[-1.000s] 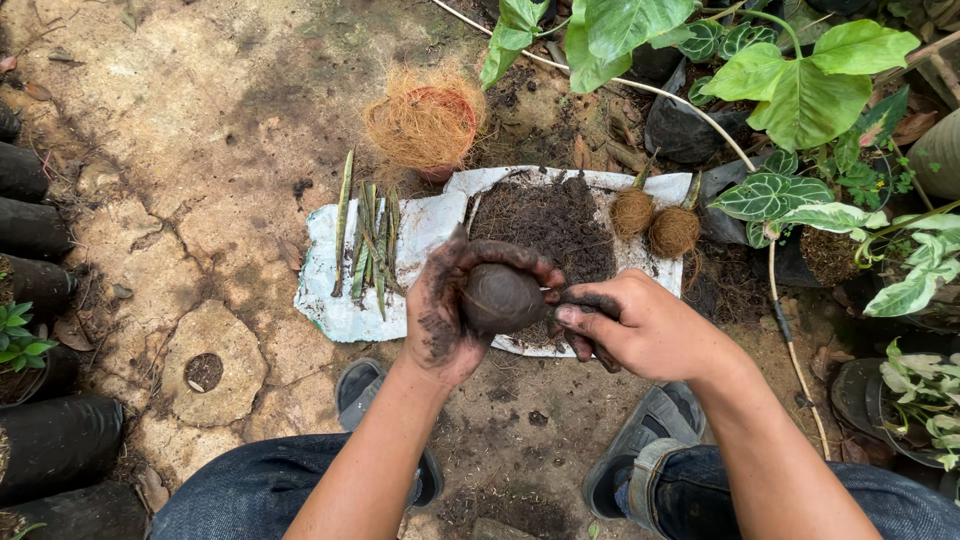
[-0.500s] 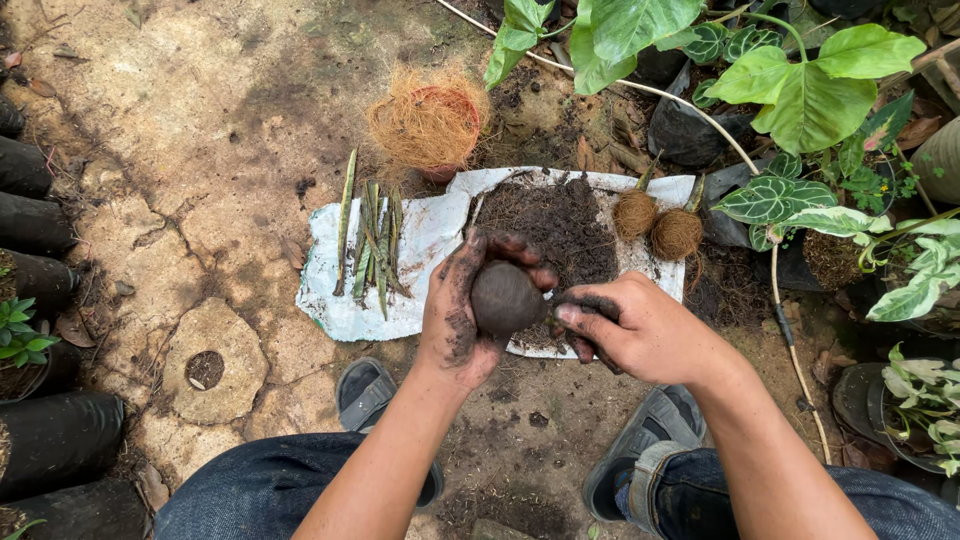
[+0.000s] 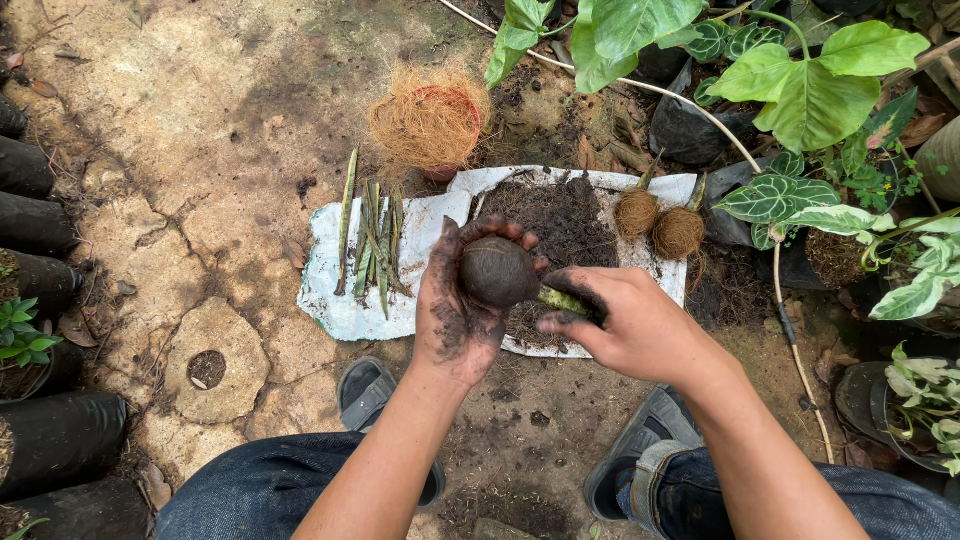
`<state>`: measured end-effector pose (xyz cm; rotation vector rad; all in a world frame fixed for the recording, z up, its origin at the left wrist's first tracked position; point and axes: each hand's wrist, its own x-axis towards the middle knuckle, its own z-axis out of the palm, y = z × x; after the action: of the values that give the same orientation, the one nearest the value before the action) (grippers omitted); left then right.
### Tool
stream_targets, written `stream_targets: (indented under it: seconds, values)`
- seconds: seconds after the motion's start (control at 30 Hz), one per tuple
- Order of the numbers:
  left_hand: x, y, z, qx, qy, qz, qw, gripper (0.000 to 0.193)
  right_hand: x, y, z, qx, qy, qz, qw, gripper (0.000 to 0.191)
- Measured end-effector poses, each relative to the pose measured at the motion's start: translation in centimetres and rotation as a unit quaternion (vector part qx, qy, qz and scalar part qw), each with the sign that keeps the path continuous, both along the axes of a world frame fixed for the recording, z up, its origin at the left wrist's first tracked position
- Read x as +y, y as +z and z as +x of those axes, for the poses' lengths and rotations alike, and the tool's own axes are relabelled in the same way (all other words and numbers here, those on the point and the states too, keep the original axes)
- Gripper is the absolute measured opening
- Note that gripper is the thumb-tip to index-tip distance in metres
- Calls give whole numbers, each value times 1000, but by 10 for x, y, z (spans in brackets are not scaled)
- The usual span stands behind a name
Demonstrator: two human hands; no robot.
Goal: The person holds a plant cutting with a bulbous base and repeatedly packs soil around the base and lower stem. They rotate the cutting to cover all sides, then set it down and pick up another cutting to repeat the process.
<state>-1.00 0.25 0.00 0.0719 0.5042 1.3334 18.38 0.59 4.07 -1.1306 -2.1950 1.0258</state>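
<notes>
A white sheet [image 3: 345, 300] is lying on the ground, bearing loose soil [image 3: 560, 215], several bare cuttings [image 3: 375, 240] and two wrapped balls [image 3: 657, 222]. The left hand [image 3: 460, 315] is cupping a soil ball [image 3: 497, 272] above it; right hand [image 3: 625, 325] fingers are pinching its cutting [image 3: 565, 301]. This ball looks unwrapped.

Dark brown, round, compacted soil ball [image 3: 497, 272], smooth-surfaced, held above the near edge of the white plastic sheet [image 3: 345, 310]. Green cut stem [image 3: 562, 300] projects sideways from its right, tilted slightly downward.
</notes>
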Motion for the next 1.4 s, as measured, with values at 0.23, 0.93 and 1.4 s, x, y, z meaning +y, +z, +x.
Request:
stream_targets:
  seconds: [0.23,0.93,1.4]
  values:
    - [1,-7,1,35,21,28,999,37,-2,-2,2,-49,-29,87,995,28]
    - [-3,0,-2,50,7,71,996,30,-2,-7,7,18,-6,20,1000,16]
    - [-3,5,-4,37,-12,98,994,39,1,-11,12,21,5,26,999,12]
